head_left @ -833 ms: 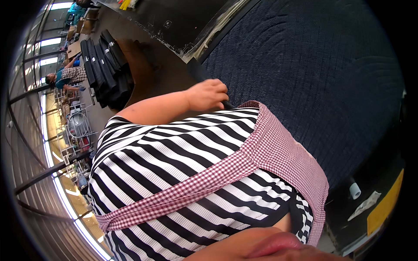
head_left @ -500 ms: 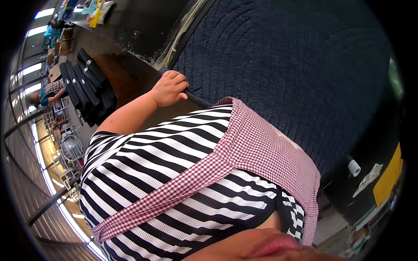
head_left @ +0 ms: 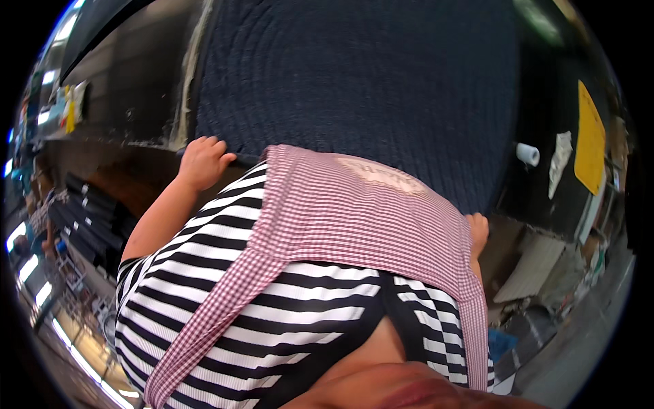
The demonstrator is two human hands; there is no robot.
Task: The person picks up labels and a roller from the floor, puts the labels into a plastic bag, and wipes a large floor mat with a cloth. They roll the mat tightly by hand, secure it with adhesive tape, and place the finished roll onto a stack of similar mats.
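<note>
A large dark blue ribbed mat (head_left: 368,82) fills the upper middle of the view. My left hand (head_left: 201,162) curls over its near left edge, fingers closed on the rim. My right hand (head_left: 477,230) shows only partly past my apron at the mat's near right edge, and it touches that edge. My black-and-white striped shirt (head_left: 272,320) and red checked apron (head_left: 354,211) hide most of both arms and the near side of the mat.
A dark counter or machine surface (head_left: 129,88) lies left of the mat. Stacked black trays (head_left: 88,232) sit at the far left. At the right are a yellow sheet (head_left: 590,140), a white roll (head_left: 526,154) and boxes on the floor (head_left: 545,273).
The view has swung so the mat now lies straight ahead. My left hand stays on its near left edge, and my right hand has come into sight at the right edge.
</note>
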